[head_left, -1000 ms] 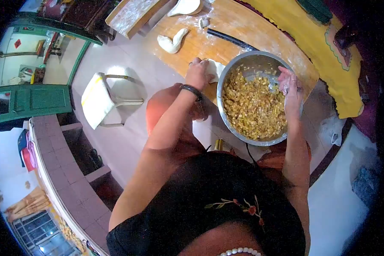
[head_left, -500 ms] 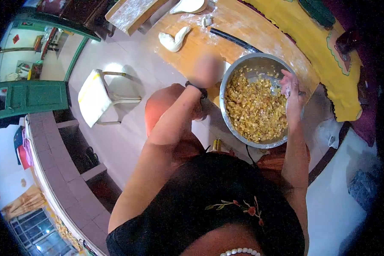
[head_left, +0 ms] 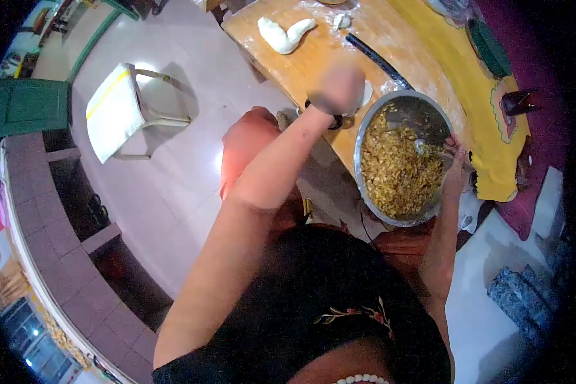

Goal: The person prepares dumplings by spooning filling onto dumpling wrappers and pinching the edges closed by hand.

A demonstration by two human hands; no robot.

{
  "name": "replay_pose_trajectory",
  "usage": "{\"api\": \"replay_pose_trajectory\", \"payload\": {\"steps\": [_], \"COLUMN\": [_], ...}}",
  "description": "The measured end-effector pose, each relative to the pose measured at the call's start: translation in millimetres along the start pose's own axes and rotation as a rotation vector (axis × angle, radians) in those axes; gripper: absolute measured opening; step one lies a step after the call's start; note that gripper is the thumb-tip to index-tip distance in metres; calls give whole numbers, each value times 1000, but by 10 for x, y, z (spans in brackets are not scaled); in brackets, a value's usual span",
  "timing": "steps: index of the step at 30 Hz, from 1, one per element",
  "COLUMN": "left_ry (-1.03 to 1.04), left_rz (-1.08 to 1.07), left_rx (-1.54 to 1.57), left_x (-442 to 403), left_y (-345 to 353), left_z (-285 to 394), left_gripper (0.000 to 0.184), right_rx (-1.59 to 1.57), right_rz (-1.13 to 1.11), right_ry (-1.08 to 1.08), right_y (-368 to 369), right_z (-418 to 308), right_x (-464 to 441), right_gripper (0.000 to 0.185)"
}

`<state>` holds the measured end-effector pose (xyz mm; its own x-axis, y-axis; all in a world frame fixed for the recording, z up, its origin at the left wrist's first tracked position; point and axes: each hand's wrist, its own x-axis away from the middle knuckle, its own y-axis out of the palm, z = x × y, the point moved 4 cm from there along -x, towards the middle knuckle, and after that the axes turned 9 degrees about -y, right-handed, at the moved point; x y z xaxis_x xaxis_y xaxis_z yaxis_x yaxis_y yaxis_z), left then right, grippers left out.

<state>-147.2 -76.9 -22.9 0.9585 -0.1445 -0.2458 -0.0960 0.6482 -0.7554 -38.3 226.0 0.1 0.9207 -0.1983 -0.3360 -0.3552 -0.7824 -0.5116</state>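
Note:
A large metal bowl (head_left: 360, 168) of chopped yellow-brown filling (head_left: 400, 176) sits at the table's near right edge. My right hand (head_left: 454, 160) is at its right rim, fingers curled around what looks like the handle of a spoon (head_left: 422, 147), whose shiny end rests in the filling. My left hand (head_left: 340, 86), badly smeared, is over the table just left of the bowl; its fingers cannot be made out. Beside it shows a pale, flat dough round (head_left: 367, 93); whether the hand touches it is unclear.
On the floury wooden table (head_left: 269, 57) lie a curved dough piece (head_left: 285, 37), a small dough lump (head_left: 341, 22) and a dark rolling pin (head_left: 379, 61). Yellow cloth (head_left: 454, 77) lies along the right. A stool with a white cloth (head_left: 115, 112) stands left.
The view has shifted, so the table and bowl appear farther right. My right hand's fingers, spread over the bowl before, are now curled at its right rim. The left hand stays near the dough round.

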Motion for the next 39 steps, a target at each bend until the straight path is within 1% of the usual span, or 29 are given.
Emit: {"api": "replay_pose_trajectory", "payload": {"steps": [3,4,5,6,7,8,11,12,13,15,17,18,21,23,25,27,28,29,30,31,32,33,34,35,37,38,39], "left_ry": [-88,21,-32,-79,-85,-89,33,80,131,313,277,307,331,306,162,-310,-249,-428,-535,-645,-745,-851,-1028,-1029,-1013,-964,-913], "left_rz": [59,251,180,105,58,11,-21,-28,-35,102,51,104,242,313,253,38,87,-2,-157,-316,-407,-498,-414,-419,-513,-569,-626], "left_rx": [97,112,107,100,70,39,-78,-89,-96,41,7,15,-38,20,327,772,807,996,1055,1107,1298,1489,1527,1476,1435,1522,1608], "left_x": [-139,-143,-150,-145,-126,-109,-70,-52,-27,50,84,76,122,282,355,472,517,645,776,902,1075,1261,1418,1554,1738,1806,1864], "left_y": [328,326,416,458,505,552,419,225,118,30,-69,-51,-224,-430,-324,-315,-347,-305,-244,-267,-272,-332,-365,-378,-467,-448,-428], "left_z": [-260,-254,-324,-366,-365,-365,-137,34,163,259,290,206,132,186,-86,-198,-212,-302,-410,-387,-336,-96,28,71,331,394,466], "left_gripper": [26,8,9,19,25,32,41,44,46,49,42,37,25,20,11,14,17,21,27,35,36,36,36,35,31,29,27], "right_rx": [171,78,111,142,173,112,120,24,124,317,354,368,341,351,416,424,426,389,353,318,303,250,197,141,171,187,80], "right_rz": [-84,-144,-176,-205,-229,-179,-84,-26,-36,-77,-89,-99,-127,-164,-170,-154,-148,-148,-150,-153,-80,-54,-34,-15,30,53,73], "right_ry": [301,406,335,268,205,227,152,128,50,-102,-217,-276,-245,-328,-383,-370,-367,-360,-354,-346,-382,-359,-337,-315,-249,-218,-114], "right_y": [-155,-174,-147,-110,-84,-86,-137,-165,-229,-365,-487,-534,-660,-702,-751,-758,-756,-744,-703,-683,-662,-681,-679,-678,-722,-747,-752], "right_z": [20,-73,-173,-268,-351,-386,-552,-635,-714,-823,-879,-890,-787,-441,-322,-422,-463,-422,-346,-352,-408,-381,-334,-310,-322,-329,-284], "right_x": [134,209,238,285,352,422,488,498,495,493,557,601,713,766,808,815,811,835,881,902,958,981,999,1022,1037,1041,1059], "right_gripper": [49,46,45,43,41,33,27,21,20,19,20,20,21,24,26,26,26,25,24,22,20,19,18,17,17,17,18]}}
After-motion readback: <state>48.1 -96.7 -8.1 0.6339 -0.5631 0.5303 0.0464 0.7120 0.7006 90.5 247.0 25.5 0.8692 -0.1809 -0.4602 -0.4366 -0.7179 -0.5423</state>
